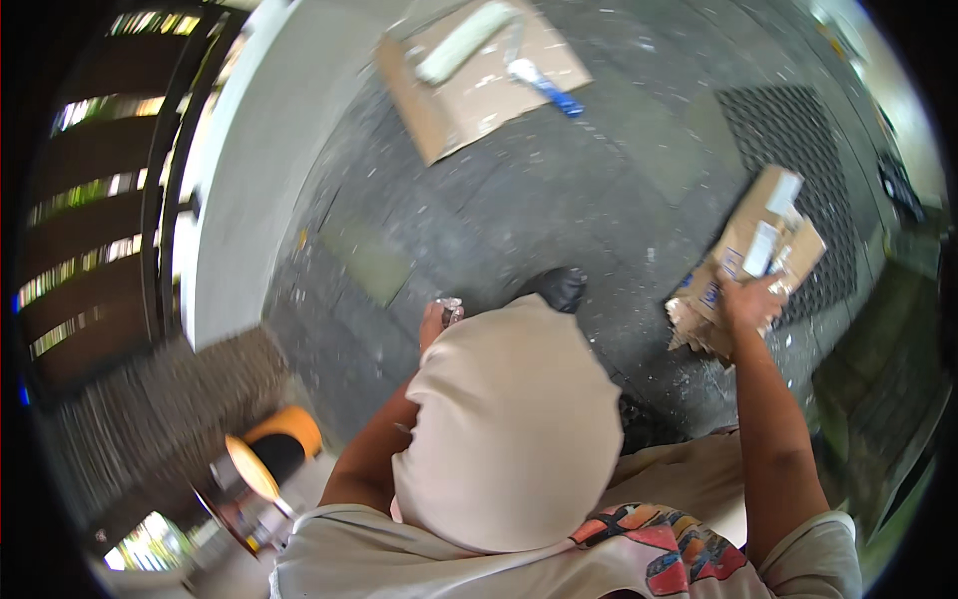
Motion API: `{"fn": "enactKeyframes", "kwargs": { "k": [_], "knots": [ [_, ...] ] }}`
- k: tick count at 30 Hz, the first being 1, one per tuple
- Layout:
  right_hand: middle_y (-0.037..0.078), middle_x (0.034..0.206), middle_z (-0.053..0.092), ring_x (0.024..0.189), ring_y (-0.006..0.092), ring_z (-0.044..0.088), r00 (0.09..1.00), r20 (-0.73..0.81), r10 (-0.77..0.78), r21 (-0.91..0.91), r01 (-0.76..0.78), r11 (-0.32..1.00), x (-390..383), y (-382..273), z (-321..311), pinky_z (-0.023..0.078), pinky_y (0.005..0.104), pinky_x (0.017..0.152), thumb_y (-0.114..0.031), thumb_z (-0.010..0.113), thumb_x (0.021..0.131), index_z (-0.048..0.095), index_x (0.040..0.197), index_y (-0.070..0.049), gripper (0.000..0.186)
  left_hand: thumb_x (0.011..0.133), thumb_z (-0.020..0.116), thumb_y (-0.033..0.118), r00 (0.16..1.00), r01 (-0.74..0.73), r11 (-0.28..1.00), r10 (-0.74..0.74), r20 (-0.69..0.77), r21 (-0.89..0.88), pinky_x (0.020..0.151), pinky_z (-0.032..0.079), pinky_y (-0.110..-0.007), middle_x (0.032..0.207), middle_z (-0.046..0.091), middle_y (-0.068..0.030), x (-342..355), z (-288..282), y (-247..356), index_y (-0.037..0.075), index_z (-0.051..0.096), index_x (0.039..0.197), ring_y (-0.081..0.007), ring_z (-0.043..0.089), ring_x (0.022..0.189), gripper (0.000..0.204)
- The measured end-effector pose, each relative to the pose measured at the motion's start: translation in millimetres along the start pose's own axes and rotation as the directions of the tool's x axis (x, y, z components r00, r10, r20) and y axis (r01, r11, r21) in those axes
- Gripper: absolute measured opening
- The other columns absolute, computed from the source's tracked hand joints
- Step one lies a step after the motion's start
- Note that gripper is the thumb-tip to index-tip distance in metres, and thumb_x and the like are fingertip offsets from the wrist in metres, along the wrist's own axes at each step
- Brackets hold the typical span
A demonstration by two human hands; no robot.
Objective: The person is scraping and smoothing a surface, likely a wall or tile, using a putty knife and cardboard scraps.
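My right hand (750, 301) grips a torn, flattened piece of brown cardboard (743, 240) with white labels and ragged edges, its far part lying over a dark mat. My left hand (433, 325) is low over the grey floor, partly hidden behind a beige cloth shape (509, 429) that fills the middle of the picture. Its fingers close around a small shiny, clear thing (452, 310), like crumpled plastic; its exact kind is unclear. Farther ahead, a paint roller (467, 42) with a blue handle (544, 85) rests on another cardboard sheet (449, 125).
A dark ribbed mat (788, 130) lies on the slate-tiled floor (599, 190) to the right. Along the left runs a pale wall (235, 190) beside a dark slatted gate (90, 190). An orange and black object (284, 439) stands at the lower left. A dark rounded thing (559, 290) shows beyond the cloth.
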State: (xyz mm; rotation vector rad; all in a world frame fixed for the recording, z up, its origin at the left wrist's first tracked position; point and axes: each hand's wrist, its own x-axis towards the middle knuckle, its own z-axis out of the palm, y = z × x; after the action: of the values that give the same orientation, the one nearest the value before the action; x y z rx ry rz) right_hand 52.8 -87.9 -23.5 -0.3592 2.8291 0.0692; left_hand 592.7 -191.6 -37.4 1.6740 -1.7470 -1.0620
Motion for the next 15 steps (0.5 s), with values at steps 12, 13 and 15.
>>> {"fn": "enactKeyframes", "kwargs": {
  "k": [12, 13, 15],
  "knots": [
    [0.046, 0.134, 0.032, 0.123, 0.0532, 0.041, 0.995, -0.062, -0.084, -0.240, 0.066, 0.968, 21.7, 14.8, 20.5, 0.032, 0.0574, 0.104, -0.082, 0.072, 0.055, 0.003, 0.154, 0.003, 0.147, 0.084, 0.070, 0.033, 0.679, 0.669, 0.618, -0.734, -0.002, 0.413, 0.105, 0.041, -0.047, 0.146, 0.039, -0.0191, -326.9, 59.4, -16.5, 0.005, 0.050, 0.131, -0.0382, 0.043, 0.129, 0.058],
    [0.047, 0.135, 0.032, 0.123, 0.0533, 0.040, 0.996, -0.048, -0.079, -0.232, 0.066, 0.970, 17.9, 15.7, 17.4, 0.032, 0.0579, 0.104, -0.084, 0.072, 0.053, 0.003, 0.153, 0.004, 0.150, 0.084, 0.070, 0.033, 0.688, 0.655, 0.628, -0.726, 0.012, 0.420, 0.105, 0.041, -0.047, 0.146, 0.039, -0.0191, -323.4, 62.8, -16.1, 0.005, 0.050, 0.131, -0.0382, 0.043, 0.129, 0.058],
    [0.047, 0.134, 0.032, 0.125, 0.0536, 0.039, 0.996, -0.044, -0.073, -0.271, 0.058, 0.961, 20.8, 14.4, 17.6, 0.031, 0.0584, 0.105, -0.087, 0.072, 0.047, 0.002, 0.153, 0.006, 0.157, 0.079, 0.072, 0.025, 0.757, 0.610, 0.671, -0.650, -0.062, 0.421, 0.106, 0.039, -0.045, 0.140, 0.042, -0.0220, -313.8, 59.2, -12.5, 0.003, 0.049, 0.131, -0.0415, 0.042, 0.128, 0.061]
  ]
}}
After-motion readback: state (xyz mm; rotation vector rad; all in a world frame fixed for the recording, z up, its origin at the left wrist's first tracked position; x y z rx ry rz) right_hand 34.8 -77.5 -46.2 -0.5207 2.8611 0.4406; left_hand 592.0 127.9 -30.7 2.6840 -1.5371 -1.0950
